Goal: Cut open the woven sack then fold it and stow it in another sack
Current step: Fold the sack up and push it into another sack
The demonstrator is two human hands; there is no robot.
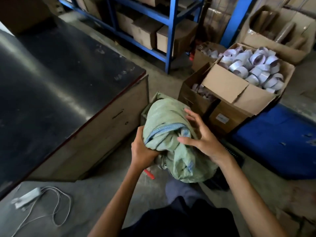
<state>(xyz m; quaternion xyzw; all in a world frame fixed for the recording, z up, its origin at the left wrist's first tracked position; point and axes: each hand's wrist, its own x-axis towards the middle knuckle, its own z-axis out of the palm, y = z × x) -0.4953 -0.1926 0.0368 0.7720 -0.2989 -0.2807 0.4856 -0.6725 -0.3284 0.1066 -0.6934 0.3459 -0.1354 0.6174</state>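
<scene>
A crumpled pale green woven sack [167, 124] with a blue stitched strip bulges in front of me, low in the middle of the head view. My left hand [142, 151] grips the bunched fabric at its lower left. Spread fingers of my right hand [200, 134] rest against the sack's right side without closing on it. More green fabric [186, 168] hangs below the hands; I cannot tell whether it is a second sack. A red-handled tool [149, 174] lies on the floor under my left wrist.
A black-topped wooden table [59, 86] stands at the left. Cardboard boxes of tape rolls [253, 72] sit right of the sack, a blue tarp [280, 141] beside them. Blue shelving [168, 40] with cartons is behind. A power strip with cable [27, 197] lies on the floor.
</scene>
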